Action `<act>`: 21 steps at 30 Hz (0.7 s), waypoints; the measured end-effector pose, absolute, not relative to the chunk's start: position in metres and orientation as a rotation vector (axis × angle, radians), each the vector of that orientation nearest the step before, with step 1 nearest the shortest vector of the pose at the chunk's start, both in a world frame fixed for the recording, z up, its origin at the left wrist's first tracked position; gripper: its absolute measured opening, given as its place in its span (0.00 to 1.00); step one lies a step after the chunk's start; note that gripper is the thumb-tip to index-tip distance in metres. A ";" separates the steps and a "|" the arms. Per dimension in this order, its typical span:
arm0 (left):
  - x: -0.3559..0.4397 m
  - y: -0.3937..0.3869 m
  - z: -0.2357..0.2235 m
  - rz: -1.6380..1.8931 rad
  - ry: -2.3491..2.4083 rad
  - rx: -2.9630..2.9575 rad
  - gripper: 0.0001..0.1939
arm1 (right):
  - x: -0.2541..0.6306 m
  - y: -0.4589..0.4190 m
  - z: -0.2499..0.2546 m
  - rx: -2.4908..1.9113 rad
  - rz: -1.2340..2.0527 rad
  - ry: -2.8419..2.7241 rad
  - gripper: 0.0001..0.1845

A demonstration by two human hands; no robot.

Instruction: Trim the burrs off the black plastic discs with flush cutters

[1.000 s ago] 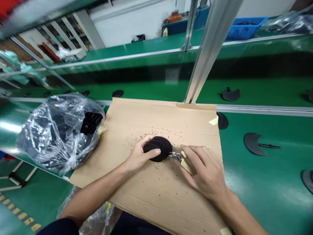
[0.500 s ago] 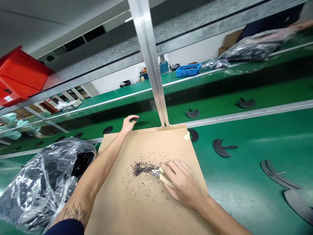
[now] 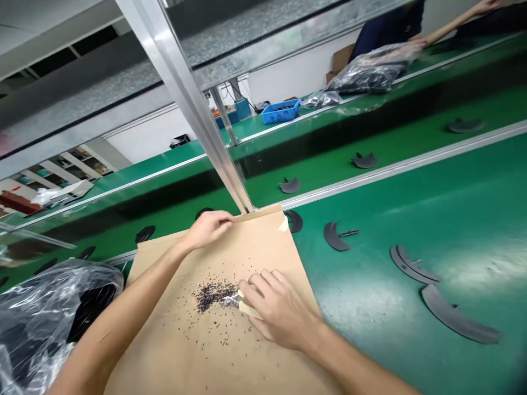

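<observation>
The green worktop (image 3: 370, 296) is partly covered by a cardboard sheet (image 3: 185, 362), on which small dark scraps (image 3: 209, 295) are strewn. To the sheet's right, dark curved pieces (image 3: 453, 316) are spread; to its left, a clear plastic bag (image 3: 37, 296) is set.

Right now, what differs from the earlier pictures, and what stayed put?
The left hand moved forward over the far edge of the brown cardboard sheet, no longer holding its black disc; a dark rounded part now shows beyond it. The right hand still grips the cream-handled metal pliers.
</observation>
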State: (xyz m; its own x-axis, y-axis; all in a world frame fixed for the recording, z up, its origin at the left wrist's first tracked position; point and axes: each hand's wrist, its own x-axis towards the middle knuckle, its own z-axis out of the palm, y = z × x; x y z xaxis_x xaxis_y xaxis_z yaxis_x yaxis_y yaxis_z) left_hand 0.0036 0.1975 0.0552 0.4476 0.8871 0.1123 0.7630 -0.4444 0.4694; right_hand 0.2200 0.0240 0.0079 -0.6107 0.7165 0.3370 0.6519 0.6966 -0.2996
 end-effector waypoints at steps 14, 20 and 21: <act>0.194 0.289 0.015 0.567 1.330 2.152 0.11 | 0.224 0.024 0.009 -1.023 0.218 -2.715 0.22; 0.177 0.268 0.020 0.758 1.271 2.019 0.00 | 0.223 0.024 0.011 -0.959 0.174 -2.706 0.14; 0.171 0.257 0.023 0.798 1.226 2.009 0.03 | 0.222 0.025 0.010 -0.938 0.164 -2.683 0.11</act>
State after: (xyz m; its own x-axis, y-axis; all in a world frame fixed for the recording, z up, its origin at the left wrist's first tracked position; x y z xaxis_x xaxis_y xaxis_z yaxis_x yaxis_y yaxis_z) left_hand 0.1706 0.2574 0.0228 0.3790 0.9108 0.1640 0.5188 -0.3558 0.7773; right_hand 0.2223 0.0246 0.0103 -0.7447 0.6241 0.2364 0.5908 0.7813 -0.2015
